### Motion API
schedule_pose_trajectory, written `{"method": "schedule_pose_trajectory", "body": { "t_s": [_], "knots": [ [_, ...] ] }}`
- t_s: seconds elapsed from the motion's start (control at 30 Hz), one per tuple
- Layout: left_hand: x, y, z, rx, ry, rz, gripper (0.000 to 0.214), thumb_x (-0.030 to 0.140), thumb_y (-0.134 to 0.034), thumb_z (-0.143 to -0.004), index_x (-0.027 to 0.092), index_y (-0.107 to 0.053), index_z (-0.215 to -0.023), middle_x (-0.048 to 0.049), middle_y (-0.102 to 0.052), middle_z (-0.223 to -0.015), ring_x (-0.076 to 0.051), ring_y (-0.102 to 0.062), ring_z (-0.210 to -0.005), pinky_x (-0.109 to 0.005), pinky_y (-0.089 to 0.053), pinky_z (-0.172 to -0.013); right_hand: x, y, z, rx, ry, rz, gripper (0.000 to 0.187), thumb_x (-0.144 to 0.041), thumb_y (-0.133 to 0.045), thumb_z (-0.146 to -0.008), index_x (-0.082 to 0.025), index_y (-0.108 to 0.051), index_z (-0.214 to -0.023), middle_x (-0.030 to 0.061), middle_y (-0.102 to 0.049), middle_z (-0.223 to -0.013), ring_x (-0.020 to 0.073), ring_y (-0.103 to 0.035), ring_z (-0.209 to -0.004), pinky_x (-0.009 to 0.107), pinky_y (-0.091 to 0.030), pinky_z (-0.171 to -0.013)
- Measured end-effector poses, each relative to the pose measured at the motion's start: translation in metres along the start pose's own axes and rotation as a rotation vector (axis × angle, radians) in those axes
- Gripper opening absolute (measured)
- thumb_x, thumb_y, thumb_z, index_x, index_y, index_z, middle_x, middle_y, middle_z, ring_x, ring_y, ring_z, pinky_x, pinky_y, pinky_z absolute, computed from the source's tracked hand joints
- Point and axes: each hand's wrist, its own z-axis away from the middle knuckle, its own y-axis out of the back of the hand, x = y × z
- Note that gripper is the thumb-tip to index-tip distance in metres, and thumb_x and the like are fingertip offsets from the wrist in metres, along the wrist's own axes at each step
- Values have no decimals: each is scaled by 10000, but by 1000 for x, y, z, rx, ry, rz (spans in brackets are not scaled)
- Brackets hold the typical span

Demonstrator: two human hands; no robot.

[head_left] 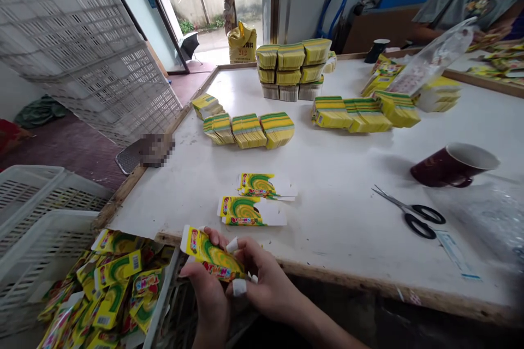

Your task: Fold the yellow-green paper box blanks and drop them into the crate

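A small yellow-and-green candy box is held at the table's near edge. My left hand grips its left end, thumb in front and fingertips behind. At its right end, my right hand is closed on the box, with white tape round some fingertips. Just beyond lie flat box blanks with white flaps, a nearer pile and a farther pile. Below left, a white plastic crate holds several yellow boxes.
Bundles of box blanks stand across the white table, with stacked bundles behind. Scissors, a dark red mug and clear plastic lie right. Tall crates lean left. Another person sits far right.
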Motion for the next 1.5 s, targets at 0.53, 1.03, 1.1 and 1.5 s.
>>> {"method": "schedule_pose_trajectory", "body": {
  "t_s": [0.53,1.03,1.1,1.5],
  "knots": [
    [-1,7,-4,111,40,25,342,496,-836,-632,197,-732,-761,-3,-749,-744,-155,-677,-683,-255,-540,-652,-4,20,-8,215,207,145,174,-341,-664,-840,-200,-582,-781,-11,-578,-737,152,-533,-699,261,-452,-649],
    [16,27,-3,-669,-194,-1282,803,428,-873,-567,186,-564,-1266,-163,-639,-1268,-403,-538,-1214,-610,-337,-1053,-18,54,17,128,737,1178,251,-167,-435,-1003,-240,-652,-902,-24,-672,-791,173,-580,-968,427,-139,-1202],
    [10,24,-2,-691,-131,-1302,702,368,-791,-676,161,-521,-1290,-170,-635,-1265,-365,-574,-1182,-556,-413,-1012,-14,48,20,146,739,1165,247,-125,-448,-982,-254,-651,-927,-18,-676,-847,182,-566,-1057,439,-105,-1216],
    [-3,27,10,-653,-150,-1270,752,350,-742,-725,155,-387,-1358,-200,-640,-1265,-346,-630,-1141,-478,-514,-928,-1,40,9,250,-107,3,408,-468,-477,-952,-185,-625,-1206,103,-680,-1177,303,-592,-1170,442,-470,-1004]
  ]
}}
